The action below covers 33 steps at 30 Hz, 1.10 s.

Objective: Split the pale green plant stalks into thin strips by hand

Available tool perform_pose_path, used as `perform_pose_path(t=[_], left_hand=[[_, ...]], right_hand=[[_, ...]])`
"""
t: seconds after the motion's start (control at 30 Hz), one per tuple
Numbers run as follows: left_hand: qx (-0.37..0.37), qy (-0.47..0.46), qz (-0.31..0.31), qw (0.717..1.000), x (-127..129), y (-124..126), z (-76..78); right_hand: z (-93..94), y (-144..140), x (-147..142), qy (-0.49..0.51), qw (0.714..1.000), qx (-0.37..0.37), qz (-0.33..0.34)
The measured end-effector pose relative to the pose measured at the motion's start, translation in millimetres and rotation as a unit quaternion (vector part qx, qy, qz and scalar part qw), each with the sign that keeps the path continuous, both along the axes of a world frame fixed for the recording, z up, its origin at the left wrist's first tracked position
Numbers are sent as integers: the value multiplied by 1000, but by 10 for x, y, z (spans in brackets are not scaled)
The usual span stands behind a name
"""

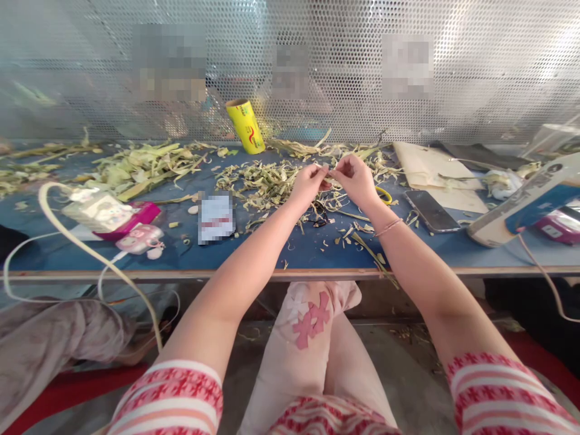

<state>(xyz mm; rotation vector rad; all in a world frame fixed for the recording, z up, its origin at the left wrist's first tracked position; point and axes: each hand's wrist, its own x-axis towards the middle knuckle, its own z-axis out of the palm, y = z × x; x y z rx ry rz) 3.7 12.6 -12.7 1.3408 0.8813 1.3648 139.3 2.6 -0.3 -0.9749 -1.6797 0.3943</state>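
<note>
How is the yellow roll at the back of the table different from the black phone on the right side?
The yellow roll stands tilted against the perforated screen; the black phone lies flat. The roll is a bright yellow cylinder with printing; the phone is a thin dark slab with a blank screen. The roll is behind the left hand; the phone lies beside the right hand. Both rest on the blue table, untouched by the hands.

Matt blue tabletop (pixel 54 254), perforated metal screen (pixel 475 72) (shiny), fibrous dry leaf strips (pixel 267 181).
</note>
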Motion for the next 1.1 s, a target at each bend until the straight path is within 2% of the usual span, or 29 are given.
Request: perform_pose_path(t=[0.13, 0.27, 0.37, 0.43, 0.63, 0.73, 0.9, 1.1], left_hand=[[15, -5, 19, 1000, -4, 33, -19], [42, 10, 20, 999, -14, 41, -29], [56, 31, 15, 998, -18, 29, -24], [58, 35, 9, 998, -20, 17, -15], [41, 28, 4, 999, -16, -31, 23], [20, 9, -2, 1000, -7, -56, 41], [-33, -51, -21, 998, 1, -84, 72], [-53, -110, -20, 992, -13, -93, 101]], right_hand=[[-55, 96, 9, 80, 993, -82, -3], [-91, 159, -10, 204, 954, -218, 30], [-71, 135, -19, 237, 931, -272, 59], [-55, 111, -17, 238, 933, -259, 70], [-78, 122, 5, 191, 969, -131, 86], [-92, 127, 7, 157, 978, -96, 97], [-62, 76, -5, 163, 975, -91, 124], [-55, 63, -16, 164, 971, -105, 139]])
